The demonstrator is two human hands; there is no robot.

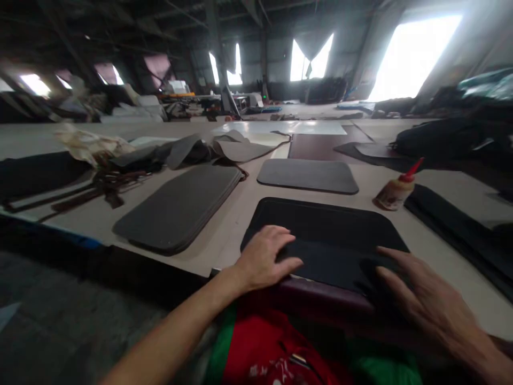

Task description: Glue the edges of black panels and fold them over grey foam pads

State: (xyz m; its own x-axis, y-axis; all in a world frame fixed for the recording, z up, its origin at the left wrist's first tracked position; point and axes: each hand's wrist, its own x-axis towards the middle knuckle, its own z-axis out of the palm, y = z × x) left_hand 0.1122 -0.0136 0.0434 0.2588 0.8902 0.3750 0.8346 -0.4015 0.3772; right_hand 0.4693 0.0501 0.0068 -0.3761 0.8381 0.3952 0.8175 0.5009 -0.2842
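A black rounded-corner panel [324, 230] lies flat at the table's front edge, right before me. On its left front corner rests my left hand [266, 259], thumb and fingers apart, holding nothing that shows. At the panel's right side is my right hand [417, 289], somewhat blurred, its thumb and forefinger spread over the edge with nothing visible between them. Just beyond the black panel lies a grey panel [308, 175] of like shape. To the left is a stack of dark grey panels [182, 206] with rounded corners.
A glue bottle [395, 191] with a red nozzle stands right of the panels. Black folded material [460, 235] runs along the right. Curled grey sheets [236, 147] and brown strips [106, 187] lie at the left and back. The tabletop [224, 235] is beige.
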